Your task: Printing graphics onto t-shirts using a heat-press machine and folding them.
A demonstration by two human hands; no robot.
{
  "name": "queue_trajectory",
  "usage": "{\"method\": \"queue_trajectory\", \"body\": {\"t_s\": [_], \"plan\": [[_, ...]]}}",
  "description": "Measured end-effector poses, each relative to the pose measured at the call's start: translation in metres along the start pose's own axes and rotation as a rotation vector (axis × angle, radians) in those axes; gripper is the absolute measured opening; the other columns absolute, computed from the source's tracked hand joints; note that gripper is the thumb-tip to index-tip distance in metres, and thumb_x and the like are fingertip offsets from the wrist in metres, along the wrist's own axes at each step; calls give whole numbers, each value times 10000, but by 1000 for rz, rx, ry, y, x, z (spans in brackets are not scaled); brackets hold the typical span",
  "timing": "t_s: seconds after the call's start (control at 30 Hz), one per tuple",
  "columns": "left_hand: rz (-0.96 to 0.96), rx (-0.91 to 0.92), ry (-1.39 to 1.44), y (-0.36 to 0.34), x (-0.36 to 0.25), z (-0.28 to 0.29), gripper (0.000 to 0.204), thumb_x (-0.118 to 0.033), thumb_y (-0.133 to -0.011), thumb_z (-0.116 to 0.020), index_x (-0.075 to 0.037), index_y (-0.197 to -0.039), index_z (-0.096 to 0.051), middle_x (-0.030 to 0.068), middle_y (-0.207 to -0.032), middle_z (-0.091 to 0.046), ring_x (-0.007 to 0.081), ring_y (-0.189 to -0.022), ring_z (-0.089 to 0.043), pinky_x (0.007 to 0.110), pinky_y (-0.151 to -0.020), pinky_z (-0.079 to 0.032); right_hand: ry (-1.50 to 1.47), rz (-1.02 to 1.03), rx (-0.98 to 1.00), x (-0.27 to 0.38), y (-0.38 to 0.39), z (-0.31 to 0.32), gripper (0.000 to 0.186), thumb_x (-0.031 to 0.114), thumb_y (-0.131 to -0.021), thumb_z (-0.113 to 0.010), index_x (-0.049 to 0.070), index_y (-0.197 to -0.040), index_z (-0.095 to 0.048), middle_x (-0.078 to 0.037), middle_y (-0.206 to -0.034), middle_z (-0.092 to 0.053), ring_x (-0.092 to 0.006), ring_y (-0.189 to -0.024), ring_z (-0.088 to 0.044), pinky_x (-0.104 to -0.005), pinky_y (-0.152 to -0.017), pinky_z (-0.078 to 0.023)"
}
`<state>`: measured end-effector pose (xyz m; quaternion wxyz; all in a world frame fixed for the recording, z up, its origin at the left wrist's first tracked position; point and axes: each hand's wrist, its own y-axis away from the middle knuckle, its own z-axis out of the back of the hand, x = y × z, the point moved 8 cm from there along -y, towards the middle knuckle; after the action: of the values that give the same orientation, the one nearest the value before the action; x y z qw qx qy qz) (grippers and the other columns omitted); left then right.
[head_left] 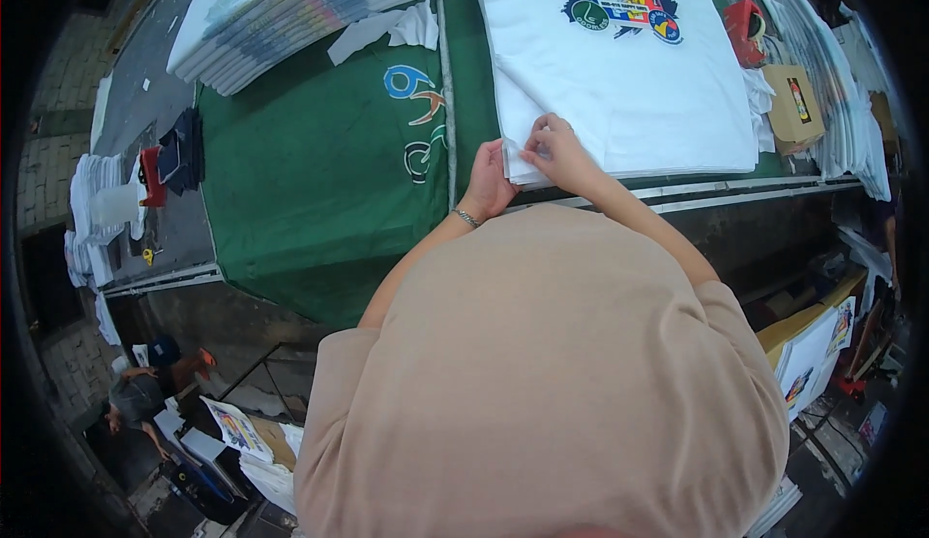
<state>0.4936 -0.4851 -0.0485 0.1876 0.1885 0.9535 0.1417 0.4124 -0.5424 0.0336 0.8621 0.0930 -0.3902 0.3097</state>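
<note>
Head view: a pile of white shirts (644,103), the top one printed, lies along the front edge of the green-covered surface (300,180). At its near-left corner are both hands, close together: the left hand (490,182) beside the edge, the right hand (561,154) with fingers bent at the cloth; I cannot tell how firmly either grips. Tugging one layer could crease it or drag others over the front edge. Room to move lies leftward; a cardboard box (794,112) crowds the right.
</note>
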Motion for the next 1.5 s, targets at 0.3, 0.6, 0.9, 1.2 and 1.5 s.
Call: {"method": "queue_trajectory", "body": {"t_s": [0.3,0.6,0.9,1.2,1.5], "plan": [[19,-194,-84,-3,6,21,277,-183,-889,-509,-13,-1107,-526,85,-1073,-606,217,-1015,-581,377,-918,-446,-200,-119,-8,-33,-11,65,93,95,-803,-614,24,-860,-636,-150,-981,-546,-304,-931,-526,-375,-804,-444],[90,-217,-96,-2,8,22,313,-257,-906,-464,-33,-1117,-522,92,-1074,-601,208,-998,-582,382,-879,-452,99,137,-228,18,7,30,153,101,-732,-701,36,-736,-563,-161,-998,-528,-354,-953,-507,-416,-820,-426],[53,-203,-76,-1,6,17,343,-301,-915,-459,-58,-1151,-511,68,-1089,-601,192,-996,-583,372,-882,-455,-55,-45,32,-9,0,0,130,127,-780,-682,23,-813,-610,-120,-1007,-510,-290,-968,-503,-354,-835,-414],[22,-228,-75,-4,8,28,306,-253,-913,-491,-20,-1108,-533,74,-1065,-613,189,-982,-589,354,-876,-462,465,-267,-343,-37,-11,117,117,101,-794,-623,32,-888,-624,-152,-1013,-549,-330,-992,-513,-397,-850,-418],[-18,42,-28,0,-1,-4,401,-322,-916,-342,-34,-1131,-519,87,-1116,-585,219,-1029,-562,380,-874,-455,34,-48,-29,2,7,-7,184,152,-731,-722,26,-757,-592,-145,-994,-526,-327,-974,-505,-391,-823,-430]]}}
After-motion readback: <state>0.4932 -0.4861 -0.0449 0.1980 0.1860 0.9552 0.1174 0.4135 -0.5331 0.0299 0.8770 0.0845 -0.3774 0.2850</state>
